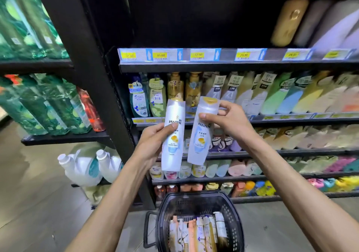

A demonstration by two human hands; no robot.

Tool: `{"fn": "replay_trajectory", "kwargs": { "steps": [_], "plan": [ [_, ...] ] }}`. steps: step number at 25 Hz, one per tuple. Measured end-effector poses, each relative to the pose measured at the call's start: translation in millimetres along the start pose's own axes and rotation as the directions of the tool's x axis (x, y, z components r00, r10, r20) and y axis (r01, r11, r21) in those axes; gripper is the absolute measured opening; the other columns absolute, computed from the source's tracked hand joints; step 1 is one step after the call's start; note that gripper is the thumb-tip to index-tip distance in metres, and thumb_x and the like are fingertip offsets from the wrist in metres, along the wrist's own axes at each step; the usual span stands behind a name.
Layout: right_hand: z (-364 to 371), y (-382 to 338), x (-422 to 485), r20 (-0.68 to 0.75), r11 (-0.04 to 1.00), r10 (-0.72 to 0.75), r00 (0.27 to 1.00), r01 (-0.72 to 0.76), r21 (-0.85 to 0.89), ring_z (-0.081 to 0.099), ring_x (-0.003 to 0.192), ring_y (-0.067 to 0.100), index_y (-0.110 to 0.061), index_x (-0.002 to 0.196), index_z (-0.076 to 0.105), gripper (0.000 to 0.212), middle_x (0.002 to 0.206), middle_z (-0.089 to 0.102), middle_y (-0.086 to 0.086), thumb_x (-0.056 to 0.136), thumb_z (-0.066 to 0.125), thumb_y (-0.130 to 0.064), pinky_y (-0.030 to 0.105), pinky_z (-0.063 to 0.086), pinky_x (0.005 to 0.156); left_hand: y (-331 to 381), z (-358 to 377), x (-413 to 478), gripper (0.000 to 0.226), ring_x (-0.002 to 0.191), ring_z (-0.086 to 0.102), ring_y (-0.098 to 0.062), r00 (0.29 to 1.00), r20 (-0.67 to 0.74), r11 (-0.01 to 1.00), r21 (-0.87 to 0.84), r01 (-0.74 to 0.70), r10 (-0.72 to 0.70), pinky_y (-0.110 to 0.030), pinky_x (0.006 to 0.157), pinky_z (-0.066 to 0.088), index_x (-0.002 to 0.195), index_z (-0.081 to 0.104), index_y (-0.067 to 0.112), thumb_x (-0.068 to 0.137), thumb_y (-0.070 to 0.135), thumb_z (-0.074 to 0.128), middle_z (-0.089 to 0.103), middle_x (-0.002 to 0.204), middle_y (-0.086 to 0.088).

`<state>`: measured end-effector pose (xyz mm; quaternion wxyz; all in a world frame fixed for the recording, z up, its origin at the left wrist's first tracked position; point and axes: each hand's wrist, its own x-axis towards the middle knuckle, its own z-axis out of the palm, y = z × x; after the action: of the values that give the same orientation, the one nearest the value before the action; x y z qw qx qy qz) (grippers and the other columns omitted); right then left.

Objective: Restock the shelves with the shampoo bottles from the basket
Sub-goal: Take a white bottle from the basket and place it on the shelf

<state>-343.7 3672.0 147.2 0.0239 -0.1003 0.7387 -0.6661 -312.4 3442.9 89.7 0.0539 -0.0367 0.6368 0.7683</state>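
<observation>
White Pantene bottle in your left hand, matching second bottle in your right hand. Both are caps up and leaning slightly right, side by side with a thin gap between them. Small label print is unreadable. Your left hand grips its bottle mid-body: thumb across the label, fingers wrapped behind and hidden. Your right hand pinches its bottle just under the cap, thumb in front and fingers behind, so the lower half hangs free. Both bottles sit in front of the packed shelf row, covering part of it and the tags below. Above, the price-tag rail edges a dark open bay. Only its right end shows stock: a gold bottle and pale shapes, too smeared to identify. Everything right of centre on the lower shelves is blurred into colour bands. A black upright post bounds the bay on the left, with green bottles and white jugs beyond it. The black basket sits on the floor between your forearms, well below the hands and cut off by the bottom edge. The basket bottles stand packed together, labels illegible.
</observation>
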Motion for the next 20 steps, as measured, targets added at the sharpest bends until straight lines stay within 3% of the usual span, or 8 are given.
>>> {"fn": "replay_trajectory", "kwargs": {
  "steps": [3, 5, 8, 11, 15, 20],
  "plan": [
    [-12, -35, 15, -0.031, 0.992, -0.123, 0.992, 0.122, -0.023, 0.075, 0.085, 0.009, -0.023, 0.099, 0.074, 0.024, 0.089, 0.078, -0.006, 0.077, 0.084, -0.023, 0.023, 0.057, 0.067, 32, 15, 12, 0.025, 0.079, 0.074, -0.022, 0.996, 0.008, 0.996, 0.017, -0.090, 0.090, -0.032, 0.066, 0.061, 0.092, 0.081, 0.014, 0.082, 0.037, 0.080, 0.078, 0.096, -0.013],
    [-25, -58, 25, -0.040, 0.980, -0.197, 0.980, 0.197, -0.018, 0.073, 0.083, 0.005, -0.026, 0.096, 0.076, 0.020, 0.090, 0.078, -0.007, 0.077, 0.083, -0.026, 0.019, 0.054, 0.063, 55, 28, 21, 0.026, 0.078, 0.074, -0.020, 0.987, -0.012, 0.986, 0.040, -0.163, 0.163, -0.027, 0.060, 0.057, 0.095, 0.080, 0.014, 0.083, 0.037, 0.078, 0.078, 0.095, -0.010],
    [-49, -99, 43, 0.025, 0.954, -0.298, 0.954, 0.298, -0.025, 0.072, 0.085, 0.004, -0.029, 0.095, 0.079, 0.019, 0.093, 0.078, -0.007, 0.076, 0.082, -0.029, 0.014, 0.052, 0.063, 95, 49, 37, 0.030, 0.079, 0.073, -0.019, 0.961, -0.034, 0.956, 0.117, -0.270, 0.276, -0.029, 0.067, 0.057, 0.098, 0.079, 0.017, 0.079, 0.041, 0.076, 0.078, 0.096, -0.008],
    [-70, -137, 65, 0.058, 0.925, -0.376, 0.925, 0.379, -0.039, 0.074, 0.084, 0.007, -0.025, 0.092, 0.079, 0.014, 0.090, 0.078, -0.003, 0.078, 0.082, -0.024, 0.018, 0.054, 0.063, 133, 64, 52, 0.028, 0.071, 0.072, -0.016, 0.927, -0.056, 0.925, 0.122, -0.361, 0.370, -0.028, 0.062, 0.057, 0.094, 0.080, 0.018, 0.077, 0.040, 0.077, 0.078, 0.088, -0.005],
    [-95, -186, 95, 0.068, 0.884, -0.463, 0.884, 0.466, -0.037, 0.075, 0.086, 0.011, -0.020, 0.096, 0.078, 0.018, 0.092, 0.078, 0.000, 0.080, 0.081, -0.025, 0.022, 0.056, 0.062, 178, 77, 70, 0.039, 0.089, 0.075, -0.025, 0.851, -0.053, 0.846, 0.155, -0.510, 0.523, -0.044, 0.081, 0.058, 0.100, 0.077, 0.015, 0.076, 0.046, 0.079, 0.078, 0.100, -0.011],
    [-103, -244, 124, 0.048, 0.857, -0.514, 0.857, 0.515, -0.019, 0.073, 0.076, 0.009, -0.014, 0.104, 0.075, 0.027, 0.088, 0.077, -0.003, 0.080, 0.080, -0.026, 0.025, 0.058, 0.063, 236, 82, 80, 0.046, 0.090, 0.071, -0.022, 0.768, -0.071, 0.767, 0.161, -0.621, 0.636, -0.043, 0.083, 0.059, 0.101, 0.075, 0.006, 0.075, 0.043, 0.080, 0.075, 0.101, -0.014]
  ]
}}
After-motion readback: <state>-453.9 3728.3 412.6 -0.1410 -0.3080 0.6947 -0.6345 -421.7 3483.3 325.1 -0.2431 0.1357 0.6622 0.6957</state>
